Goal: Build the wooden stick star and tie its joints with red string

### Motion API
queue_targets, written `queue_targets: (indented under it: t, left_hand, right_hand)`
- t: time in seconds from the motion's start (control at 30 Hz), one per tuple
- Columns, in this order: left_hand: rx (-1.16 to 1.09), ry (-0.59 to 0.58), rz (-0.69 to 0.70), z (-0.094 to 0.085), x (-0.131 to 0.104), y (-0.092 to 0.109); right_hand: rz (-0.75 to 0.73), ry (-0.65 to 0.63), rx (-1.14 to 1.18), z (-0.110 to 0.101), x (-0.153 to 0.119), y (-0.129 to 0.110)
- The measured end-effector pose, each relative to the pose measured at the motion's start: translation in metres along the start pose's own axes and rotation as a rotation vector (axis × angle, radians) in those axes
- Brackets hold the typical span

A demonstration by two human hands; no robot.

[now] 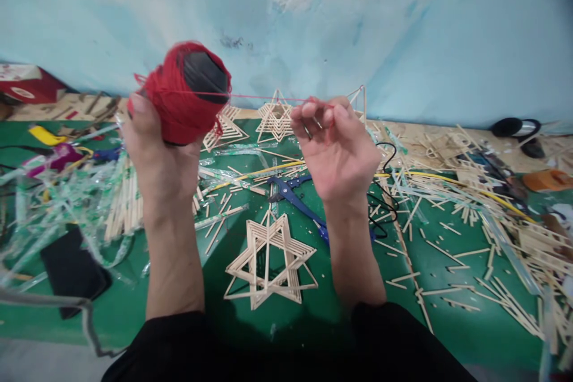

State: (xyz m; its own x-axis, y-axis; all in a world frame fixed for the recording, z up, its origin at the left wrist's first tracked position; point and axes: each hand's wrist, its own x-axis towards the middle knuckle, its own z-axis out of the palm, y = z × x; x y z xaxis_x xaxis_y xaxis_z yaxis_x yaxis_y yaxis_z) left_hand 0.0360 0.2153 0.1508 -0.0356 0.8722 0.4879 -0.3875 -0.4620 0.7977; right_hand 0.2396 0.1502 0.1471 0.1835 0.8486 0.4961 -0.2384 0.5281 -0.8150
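My left hand [154,143] is raised and wrapped round a spool of red thread [176,95], whose dark core end faces right. A red strand runs taut from the spool to my right hand [338,143], where curled fingers pinch it. Some of the thread also shows against that palm. Below and between my forearms, a star-shaped frame of stacked wooden sticks [271,262] lies on the green tabletop [215,322]. A blue-handled cutter [298,200] rests behind it, partly hidden by my right forearm.
More stick stars [276,119] stand against the blue wall [286,30]. Stick bundles in plastic wrap [128,197] and a black flat object [74,268] lie left. Loose sticks [452,250] spread across the right side. A yellow cable [496,200] crosses behind.
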Motion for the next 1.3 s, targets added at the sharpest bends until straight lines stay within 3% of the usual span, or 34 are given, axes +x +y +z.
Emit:
queue_targets:
  t: [0.17, 0.33, 0.53, 0.63, 0.8, 0.87, 0.97, 1.03, 1.17, 1.3]
  left_hand:
    - [0.066, 0.098, 0.035, -0.012, 0.007, -0.009]
    - [0.154, 0.196, 0.195, -0.034, 0.019, -0.018]
    - [0.155, 0.282, 0.244, -0.06, 0.031, -0.02]
    - [0.201, 0.255, 0.272, -0.062, 0.033, -0.019]
    - [0.273, 0.149, 0.285, -0.047, 0.026, -0.014]
    - [0.267, 0.104, 0.293, -0.037, 0.02, -0.01]
    - [0.28, 0.046, 0.302, -0.021, 0.012, -0.003]
    - [0.266, 0.015, 0.284, -0.01, 0.006, 0.0]
    - [0.236, -0.052, 0.269, 0.006, -0.005, 0.001]
    - [0.249, -0.028, 0.27, 0.012, -0.007, -0.003]
  right_hand:
    - [0.128, 0.086, 0.198, -0.009, 0.006, -0.005]
    - [0.196, 0.141, 0.408, -0.007, 0.009, -0.024]
    - [0.174, 0.216, 0.288, -0.017, 0.01, -0.036]
    - [0.129, 0.26, 0.203, -0.024, 0.011, -0.031]
    - [-0.033, 0.363, 0.026, -0.02, 0.008, -0.018]
    - [-0.038, 0.268, -0.054, -0.012, 0.005, -0.014]
    - [0.047, -0.003, -0.162, 0.004, 0.001, -0.004]
    - [0.091, -0.111, -0.196, 0.017, -0.002, 0.006]
    - [0.131, -0.169, -0.202, 0.039, -0.008, 0.024]
    - [0.102, -0.174, -0.271, 0.046, -0.011, 0.029]
